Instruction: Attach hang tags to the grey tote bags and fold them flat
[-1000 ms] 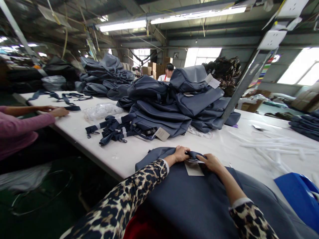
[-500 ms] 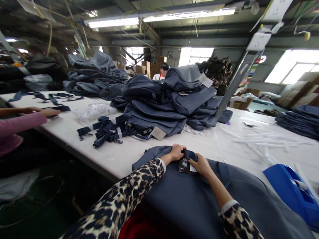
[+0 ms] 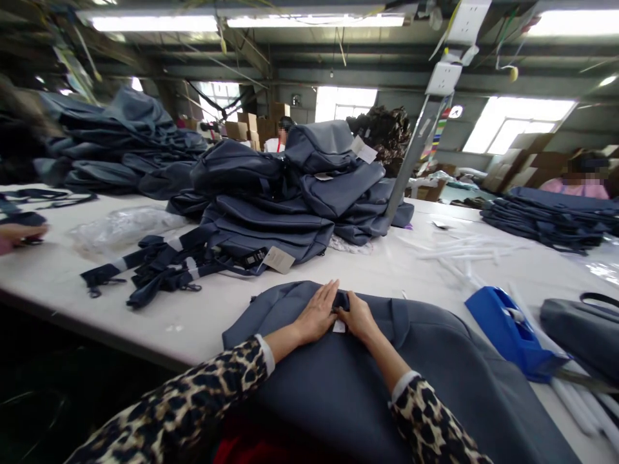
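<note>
A large dark blue-grey bag (image 3: 309, 393) lies on the table in front of me. My left hand (image 3: 315, 317) rests on its upper part, fingers stretched out and held together, thumb side against a short dark strap loop (image 3: 342, 300). Closed on that loop is my right hand (image 3: 358, 317), fingers and thumb pinched together. A small white patch of a hang tag (image 3: 339, 327) shows between the hands; the rest of it is hidden. Just right of my right hand, a carry strap (image 3: 399, 321) lies on the bag.
A pile of similar bags (image 3: 271, 222) stands behind, with bundled straps (image 3: 167, 267) and clear plastic (image 3: 128, 225) to its left. A blue tape dispenser (image 3: 512, 332) and white tubes (image 3: 575, 406) lie right. A slanted metal post (image 3: 411, 154) rises from the table. Another person's hand (image 3: 22, 233) is far left.
My view has turned right. My left hand has gone from gripping beside the strap loop to lying with fingers extended. The hang tag is now mostly covered.
</note>
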A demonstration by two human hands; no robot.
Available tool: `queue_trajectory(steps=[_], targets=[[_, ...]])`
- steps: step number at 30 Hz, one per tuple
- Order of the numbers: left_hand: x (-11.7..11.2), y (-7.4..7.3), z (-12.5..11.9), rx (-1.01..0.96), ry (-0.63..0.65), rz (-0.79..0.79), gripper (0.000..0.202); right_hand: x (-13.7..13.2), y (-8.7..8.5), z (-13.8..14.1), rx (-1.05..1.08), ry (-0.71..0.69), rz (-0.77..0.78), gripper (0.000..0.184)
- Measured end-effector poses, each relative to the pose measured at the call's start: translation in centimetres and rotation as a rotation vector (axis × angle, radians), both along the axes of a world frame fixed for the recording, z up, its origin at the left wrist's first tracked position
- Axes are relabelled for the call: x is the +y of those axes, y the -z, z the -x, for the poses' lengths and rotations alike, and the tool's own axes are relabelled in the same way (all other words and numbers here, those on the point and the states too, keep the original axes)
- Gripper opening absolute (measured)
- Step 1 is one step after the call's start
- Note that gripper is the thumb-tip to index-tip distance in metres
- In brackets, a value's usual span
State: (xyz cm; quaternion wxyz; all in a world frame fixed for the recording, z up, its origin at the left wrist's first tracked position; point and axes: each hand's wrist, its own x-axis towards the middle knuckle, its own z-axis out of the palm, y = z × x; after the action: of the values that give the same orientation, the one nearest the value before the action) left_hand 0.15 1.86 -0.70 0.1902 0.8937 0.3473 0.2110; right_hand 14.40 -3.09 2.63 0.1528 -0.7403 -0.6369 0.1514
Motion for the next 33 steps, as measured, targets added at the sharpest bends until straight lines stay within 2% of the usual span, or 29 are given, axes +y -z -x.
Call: queue_trajectory(steps=[4,6,8,10,12,14,17,20,23,28,31,33], targets=[[-1.6,0.9,0.6,-0.014,0.003,-0.024,0.08,-2.4,-3.7,-1.2,-0.08,-0.072,0.035,0.02],[-1.7,0.9,0.6,-0.017,0.0,-0.053,0.082,-4.9,-5.8,-2.2,-0.115,-0.099,0.051,0.016],[-1.7,0.7,0.5,-0.005,-0.006,-0.077,0.08,-7.8,-6.8,-2.9,-0.121,-0.125,0.045,0.015],[-1.7,0.3,0.6,0.016,-0.013,-0.102,0.072,-10.5,-6.2,-2.9,-0.081,-0.183,0.017,0.018],[-1.9,-0.1,0.7,0.026,-0.019,-0.152,0.058,-12.6,-4.2,-2.4,-0.037,-0.235,-0.019,0.022],[-2.3,-0.8,0.9,0.016,0.016,-0.214,0.046,-13.7,-1.9,-1.6,-0.035,-0.215,-0.059,0.026],[-4.1,-2.0,1.0,-0.013,0.193,-0.224,0.042,-14.2,0.3,-0.7,-0.085,-0.157,-0.121,0.026],[-6.7,-2.2,1.2,0.011,0.359,-0.151,0.041,-14.3,0.8,-0.5,-0.142,-0.179,-0.152,0.022],[-8.2,-0.3,2.0,0.089,0.372,-0.125,0.045,-14.5,0.9,-0.7,-0.194,-0.207,-0.162,0.021],[-8.0,4.5,2.9,0.11,0.345,-0.161,0.058,-15.4,1.1,-0.6,-0.32,-0.231,-0.184,0.03],[-8.5,6.0,3.0,0.123,0.439,-0.213,0.084,-16.9,0.9,-0.6,-0.312,-0.243,-0.208,0.031],[-9.2,6.4,2.6,0.153,0.497,-0.234,0.09,-18.6,1.0,-0.6,-0.265,-0.233,-0.247,0.037]])
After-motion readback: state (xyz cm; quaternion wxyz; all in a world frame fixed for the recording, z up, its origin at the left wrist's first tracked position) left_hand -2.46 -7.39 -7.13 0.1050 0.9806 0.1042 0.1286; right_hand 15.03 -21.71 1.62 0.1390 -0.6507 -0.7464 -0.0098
